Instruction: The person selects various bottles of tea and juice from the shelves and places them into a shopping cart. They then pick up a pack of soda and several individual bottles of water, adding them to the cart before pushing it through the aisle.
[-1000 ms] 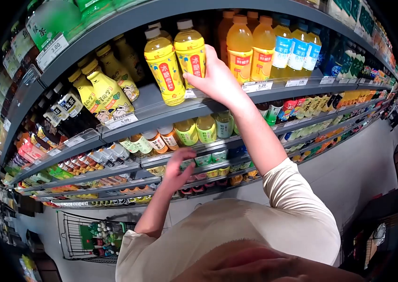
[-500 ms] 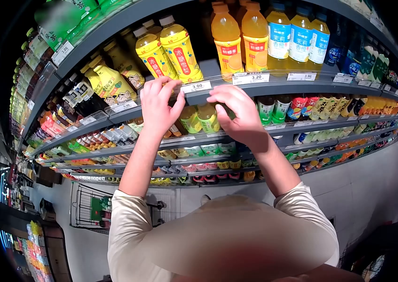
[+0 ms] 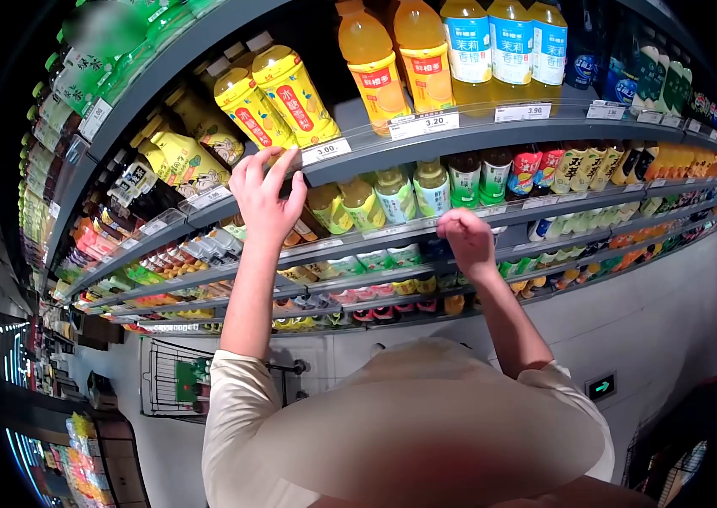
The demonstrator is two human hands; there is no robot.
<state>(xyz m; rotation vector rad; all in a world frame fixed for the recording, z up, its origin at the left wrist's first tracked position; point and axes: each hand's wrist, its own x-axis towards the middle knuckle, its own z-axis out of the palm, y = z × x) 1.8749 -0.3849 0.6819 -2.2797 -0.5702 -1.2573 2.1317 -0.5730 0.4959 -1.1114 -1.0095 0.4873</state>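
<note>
My left hand rests its fingertips on the edge of the upper shelf, fingers apart, beside the 3.00 price tag. Just above it stand yellow-labelled bottles. Lower and to the right, my right hand hangs in front of the shelf below with its fingers curled in; whether anything is inside cannot be made out. Behind it are green-labelled bottles. Orange juice bottles and blue-labelled bottles stand upright on the upper shelf.
More shelves of drinks run left and right below. A wire shopping cart stands on the floor at lower left. At lower right a green arrow sign shows on the floor.
My right hand has dropped away from the upper shelf edge, down and to the right, and its fingers have curled. My left hand has shifted slightly left and down. The view has shifted.
</note>
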